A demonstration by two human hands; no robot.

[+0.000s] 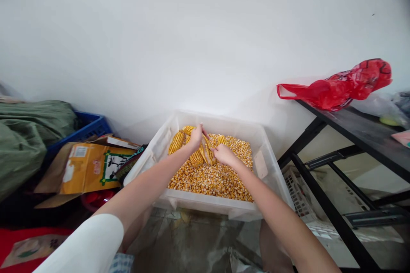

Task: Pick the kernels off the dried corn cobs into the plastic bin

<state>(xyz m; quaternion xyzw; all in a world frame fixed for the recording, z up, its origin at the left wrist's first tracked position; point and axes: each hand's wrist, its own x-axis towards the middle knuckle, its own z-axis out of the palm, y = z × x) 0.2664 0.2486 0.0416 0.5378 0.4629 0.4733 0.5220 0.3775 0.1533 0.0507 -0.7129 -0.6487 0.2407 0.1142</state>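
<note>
A partly stripped corn cob (208, 152) is held at a slant over the loose kernels. My left hand (196, 134) is closed around its upper part. My right hand (223, 154) has its fingers closed against the lower part; exactly how they grip is too small to make out. Beneath and left of my hands lie several whole corn cobs (176, 142) with full yellow rows. Loose corn kernels (213, 181) cover the bottom of a translucent white plastic bin (267, 166), which surrounds both hands.
A white wall (198, 42) rises behind the bin. On the left are an orange cardboard box (89, 166), a blue crate (92, 126) and green cloth (32, 132). A black-framed table (361, 130) with a red plastic bag (346, 87) stands on the right, a white basket (296, 192) below it.
</note>
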